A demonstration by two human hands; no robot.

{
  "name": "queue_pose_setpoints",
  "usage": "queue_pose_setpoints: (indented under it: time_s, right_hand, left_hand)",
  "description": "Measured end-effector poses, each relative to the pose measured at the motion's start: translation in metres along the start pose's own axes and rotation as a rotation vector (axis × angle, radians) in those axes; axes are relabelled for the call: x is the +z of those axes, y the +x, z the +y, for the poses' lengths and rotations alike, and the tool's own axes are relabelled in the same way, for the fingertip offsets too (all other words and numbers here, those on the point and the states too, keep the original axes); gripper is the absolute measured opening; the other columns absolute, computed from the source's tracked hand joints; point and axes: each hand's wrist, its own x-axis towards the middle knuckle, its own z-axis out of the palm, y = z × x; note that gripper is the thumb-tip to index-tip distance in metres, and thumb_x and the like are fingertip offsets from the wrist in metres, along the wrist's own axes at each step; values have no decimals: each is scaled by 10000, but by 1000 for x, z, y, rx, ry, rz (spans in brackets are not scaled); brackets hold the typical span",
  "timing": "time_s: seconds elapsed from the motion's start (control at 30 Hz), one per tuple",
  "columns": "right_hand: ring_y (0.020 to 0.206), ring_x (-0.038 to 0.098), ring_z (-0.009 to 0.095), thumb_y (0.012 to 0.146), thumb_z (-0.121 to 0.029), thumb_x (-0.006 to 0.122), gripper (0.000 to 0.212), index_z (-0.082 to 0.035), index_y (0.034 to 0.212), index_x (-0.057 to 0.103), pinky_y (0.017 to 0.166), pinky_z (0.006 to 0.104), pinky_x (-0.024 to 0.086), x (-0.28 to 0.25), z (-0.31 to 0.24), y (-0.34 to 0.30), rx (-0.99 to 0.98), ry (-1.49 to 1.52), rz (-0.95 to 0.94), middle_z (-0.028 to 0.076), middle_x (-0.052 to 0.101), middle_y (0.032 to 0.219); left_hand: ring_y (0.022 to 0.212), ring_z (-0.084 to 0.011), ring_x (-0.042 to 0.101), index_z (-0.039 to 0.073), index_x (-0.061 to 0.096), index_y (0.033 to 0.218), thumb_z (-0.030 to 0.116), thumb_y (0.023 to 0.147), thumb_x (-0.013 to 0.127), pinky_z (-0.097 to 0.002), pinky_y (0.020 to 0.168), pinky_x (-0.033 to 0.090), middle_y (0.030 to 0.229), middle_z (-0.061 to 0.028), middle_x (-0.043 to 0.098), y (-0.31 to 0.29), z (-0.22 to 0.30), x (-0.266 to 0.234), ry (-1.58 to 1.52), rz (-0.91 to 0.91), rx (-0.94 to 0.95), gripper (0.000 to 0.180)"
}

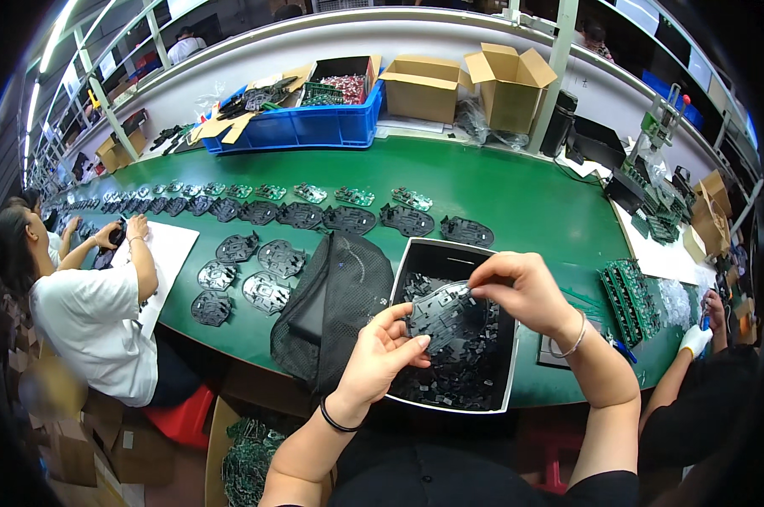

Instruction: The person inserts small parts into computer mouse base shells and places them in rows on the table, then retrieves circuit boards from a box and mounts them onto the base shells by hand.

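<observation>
Over a white-rimmed box (507, 372) of small black plastic parts (450, 376), my left hand (380, 353) grips a dark plastic base plate (450, 316), rounded like the bottom shell of a computer mouse. Thumb and fingers pinch its left edge. My right hand (521, 287) is closed in a pinch at the plate's upper right edge; whatever its fingertips hold is too small to make out. Left of the box lies a black mesh bag (335, 304). Several similar black shells (268, 291) rest on the green table beyond the bag.
Rows of shells (348, 220) and circuit boards (354, 196) cross the green table (517, 186). A blue crate (293, 127) and cardboard boxes (420, 89) stand behind. Stacked green boards (631, 300) are on the right. A co-worker (95, 313) sits left; a gloved hand (695, 340) works right.
</observation>
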Motion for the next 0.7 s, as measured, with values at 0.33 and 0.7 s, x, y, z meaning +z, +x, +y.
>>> queue_pose_setpoints:
  time_s: [0.33,0.7]
  right_hand:
    - [832,512,108,683,-91,764,211,-49,853,646,753,234,400,15,26,35,336,202,-357,-5,570,831]
    - [674,554,73,729,-133,737,217,-8,888,662,621,219,439,12,32,36,400,231,-435,12,624,737]
  left_hand:
    - [850,-128,604,-39,342,1286,-16,847,593,-266,690,558,1000,-112,574,-2,-1,3,10,-24,28,507]
    - [835,-137,611,-63,342,1279,-15,849,584,-266,677,559,1003,-128,579,-1,-4,-2,-11,-31,11,496]
